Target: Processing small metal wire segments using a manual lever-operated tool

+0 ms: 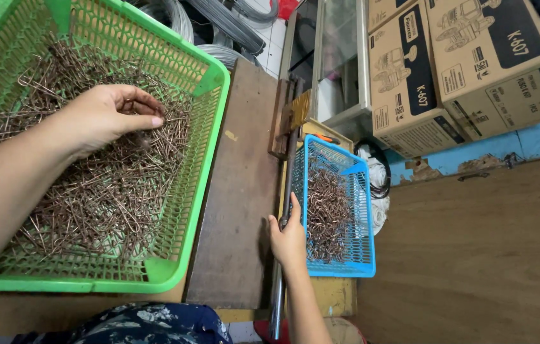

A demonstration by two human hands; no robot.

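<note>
From the head camera, the left hand reaches into the green basket, its grip pinched together on a few of the bent copper-coloured wire pieces heaped under and around it. The right hand rests on the metal lever bar, fingers wrapped around it; just right of that grip a blue basket holds more wire pieces, close enough to catch finished ones, I judge, above the wooden tabletop.

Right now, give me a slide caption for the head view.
Left hand picks bent wire pieces from green basket; right hand grips metal bar beside blue basket.
</note>
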